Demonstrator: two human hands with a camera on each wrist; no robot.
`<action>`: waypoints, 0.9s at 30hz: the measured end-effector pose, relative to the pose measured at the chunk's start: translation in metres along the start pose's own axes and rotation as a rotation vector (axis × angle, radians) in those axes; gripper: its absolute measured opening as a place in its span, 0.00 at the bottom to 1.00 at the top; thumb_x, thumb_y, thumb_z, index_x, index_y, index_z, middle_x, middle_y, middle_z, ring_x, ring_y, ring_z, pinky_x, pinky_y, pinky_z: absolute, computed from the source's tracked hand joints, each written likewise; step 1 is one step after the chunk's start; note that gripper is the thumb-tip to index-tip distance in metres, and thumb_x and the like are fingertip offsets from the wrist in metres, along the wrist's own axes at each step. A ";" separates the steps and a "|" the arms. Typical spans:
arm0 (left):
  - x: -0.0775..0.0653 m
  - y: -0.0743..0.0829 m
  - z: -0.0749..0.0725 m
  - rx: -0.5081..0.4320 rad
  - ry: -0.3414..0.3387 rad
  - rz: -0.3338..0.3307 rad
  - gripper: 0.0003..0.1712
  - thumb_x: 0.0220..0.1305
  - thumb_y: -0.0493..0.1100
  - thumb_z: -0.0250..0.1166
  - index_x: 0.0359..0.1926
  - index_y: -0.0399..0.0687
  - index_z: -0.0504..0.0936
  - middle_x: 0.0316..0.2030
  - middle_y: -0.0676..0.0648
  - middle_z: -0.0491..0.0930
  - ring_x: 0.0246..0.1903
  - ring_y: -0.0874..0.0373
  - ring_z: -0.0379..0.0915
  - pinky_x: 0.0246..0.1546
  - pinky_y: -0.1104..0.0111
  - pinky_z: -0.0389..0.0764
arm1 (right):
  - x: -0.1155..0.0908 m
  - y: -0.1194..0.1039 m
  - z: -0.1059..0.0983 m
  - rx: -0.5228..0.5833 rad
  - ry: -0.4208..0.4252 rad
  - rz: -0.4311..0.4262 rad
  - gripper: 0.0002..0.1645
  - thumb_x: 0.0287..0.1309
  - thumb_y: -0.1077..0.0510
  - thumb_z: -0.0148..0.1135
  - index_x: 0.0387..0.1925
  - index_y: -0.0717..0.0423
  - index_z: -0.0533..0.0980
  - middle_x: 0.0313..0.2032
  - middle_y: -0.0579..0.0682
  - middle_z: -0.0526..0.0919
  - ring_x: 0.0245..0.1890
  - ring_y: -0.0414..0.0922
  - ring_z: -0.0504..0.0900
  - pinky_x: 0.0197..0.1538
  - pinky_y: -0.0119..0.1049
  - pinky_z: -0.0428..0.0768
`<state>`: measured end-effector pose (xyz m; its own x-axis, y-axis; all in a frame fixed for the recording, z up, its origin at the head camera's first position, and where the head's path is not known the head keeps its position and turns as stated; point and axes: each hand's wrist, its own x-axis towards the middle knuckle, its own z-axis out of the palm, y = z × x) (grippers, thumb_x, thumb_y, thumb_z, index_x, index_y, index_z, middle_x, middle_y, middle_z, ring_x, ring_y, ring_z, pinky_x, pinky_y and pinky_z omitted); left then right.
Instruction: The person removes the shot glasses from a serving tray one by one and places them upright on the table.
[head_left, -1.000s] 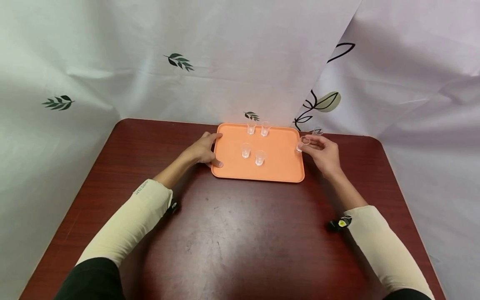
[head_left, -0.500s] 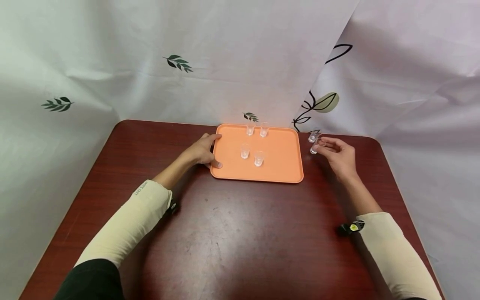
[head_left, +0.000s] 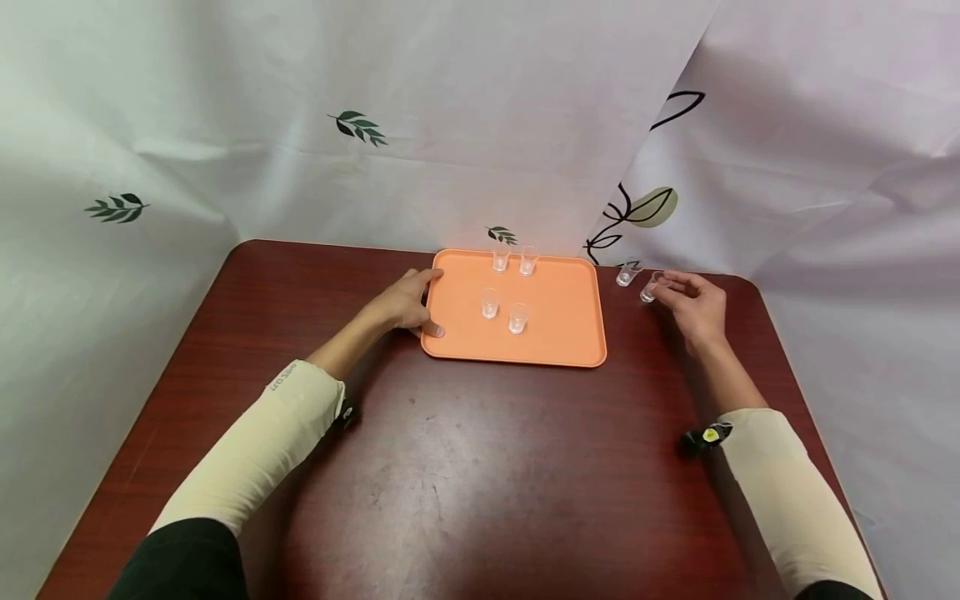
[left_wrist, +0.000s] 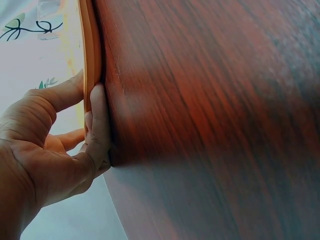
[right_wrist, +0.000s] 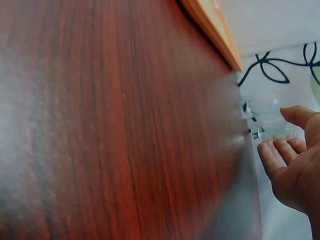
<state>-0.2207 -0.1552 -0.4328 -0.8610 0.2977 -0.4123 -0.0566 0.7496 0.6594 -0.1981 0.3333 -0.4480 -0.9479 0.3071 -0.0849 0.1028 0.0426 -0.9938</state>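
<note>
Fingertips of the bare right hand (head_left: 699, 310) pinch a small clear tapered cup (head_left: 648, 292) near its rim, the thumb on one side and the other fingers on the opposite side; how firm the hold is, I cannot tell. From those fingertips the cup lies just ahead and to the left, its base pointing away from the palm. Its long axis runs from base to rim, and in the head view the rim leans toward the hand; whether the cup is truly tilted, or its base fully down on the glossy red-brown wood-grain table (head_left: 465, 467), I cannot tell. The right hand is by far the nearer one.

A matching clear cup (head_left: 626, 276) stands just beyond the right fingertips to the left, beside the pinched one. Farther left of them lies the flat orange rectangular tray (head_left: 558, 329), between the two hands. The left hand (head_left: 405, 302) grips its left edge, some digits over the rim and others against its outer side. To the right of the left fingertips, four similar cups stand on the tray: two along its far edge (head_left: 528, 262) and two nearer its middle (head_left: 517, 319).
</note>
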 end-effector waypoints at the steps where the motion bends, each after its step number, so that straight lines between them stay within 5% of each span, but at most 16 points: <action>1: 0.000 0.000 0.000 0.001 0.002 0.003 0.70 0.58 0.34 0.87 0.92 0.49 0.53 0.80 0.32 0.59 0.58 0.38 0.79 0.33 0.68 0.91 | 0.001 0.000 -0.001 0.001 0.008 0.007 0.27 0.64 0.70 0.79 0.63 0.71 0.82 0.34 0.32 0.92 0.38 0.27 0.89 0.44 0.18 0.89; 27: 0.000 0.001 0.000 0.026 0.005 0.007 0.70 0.58 0.35 0.87 0.92 0.48 0.53 0.79 0.32 0.60 0.67 0.36 0.74 0.39 0.67 0.89 | 0.023 0.004 0.002 -0.070 0.133 0.046 0.30 0.62 0.67 0.81 0.65 0.65 0.84 0.35 0.32 0.88 0.40 0.28 0.86 0.42 0.15 0.85</action>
<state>-0.2205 -0.1548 -0.4318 -0.8638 0.3006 -0.4044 -0.0369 0.7627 0.6457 -0.2202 0.3383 -0.4541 -0.8939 0.4333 -0.1152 0.1701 0.0901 -0.9813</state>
